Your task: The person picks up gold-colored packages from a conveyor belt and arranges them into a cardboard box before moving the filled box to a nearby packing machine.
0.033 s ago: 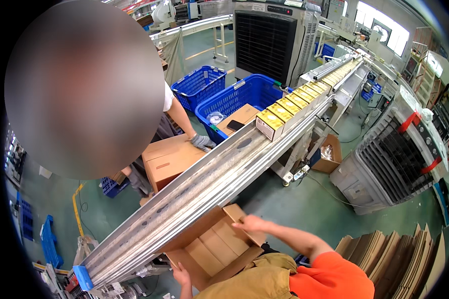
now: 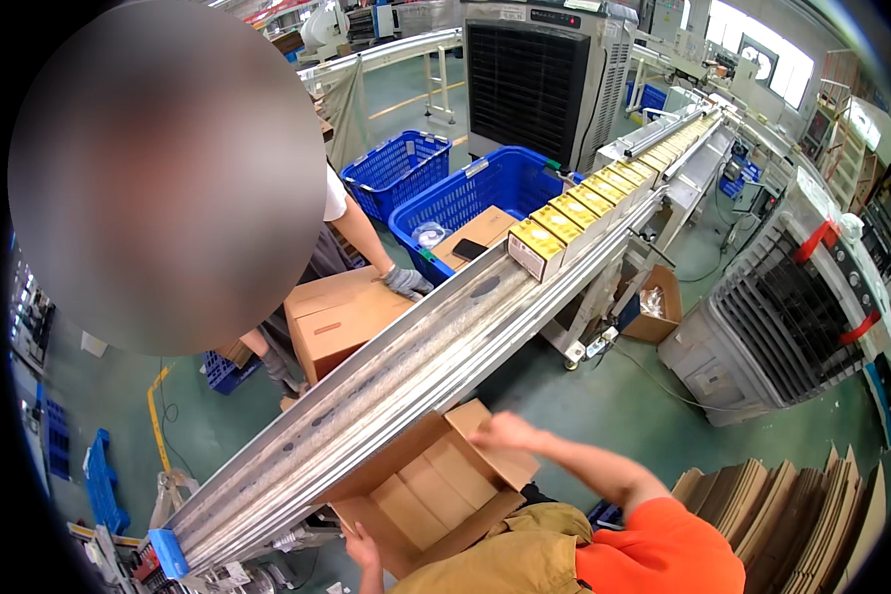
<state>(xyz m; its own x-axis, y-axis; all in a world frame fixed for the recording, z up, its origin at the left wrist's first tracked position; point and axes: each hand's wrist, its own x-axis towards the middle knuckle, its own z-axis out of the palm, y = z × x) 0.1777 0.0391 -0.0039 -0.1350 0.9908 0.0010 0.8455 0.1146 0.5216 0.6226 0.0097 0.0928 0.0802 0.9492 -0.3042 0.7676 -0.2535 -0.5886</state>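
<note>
A: Factory floor, green paint, a long metal conveyor chute (image 2: 406,366) running on a diagonal, big cooling units behind. What are the hands on?

B: Right hand (image 2: 505,433) lies on the upper flap of an open cardboard carton (image 2: 436,490), fingers (image 2: 483,428) flat and slightly spread along the flap edge, pressing, not pinching. Left hand (image 2: 363,546) is at the carton's lower near corner; its fingers curl out of sight round the edge, so I cannot tell how they close.

A: Where does the carton sit?

B: Directly under both hands, against the person's lap, its far side tucked beneath the chute just beyond the right fingertips.

A: How would it handle?

B: My judgement: empty, so light. Corrugated board, stiff across the panels, floppy at the flap creases. Dry and not slippery. It would crush if squeezed mid-panel; better held at corners or along folded edges, one hand each side.

A: Further out?

B: Up the chute from the right hand, a row of small yellow boxes (image 2: 574,220) lined end to end. Across the chute, another person's gloved hand (image 2: 404,281) rests on a closed brown box (image 2: 339,319). Blue baskets (image 2: 485,193) beyond that. To the right of the right arm, a stack of flat cardboard (image 2: 802,515).

A: Unclear bits?

B: The carton's bottom and far wall are hidden by the chute and lap. The left wrist is cut off at the frame edge. The basket contents are too small to read.
</note>
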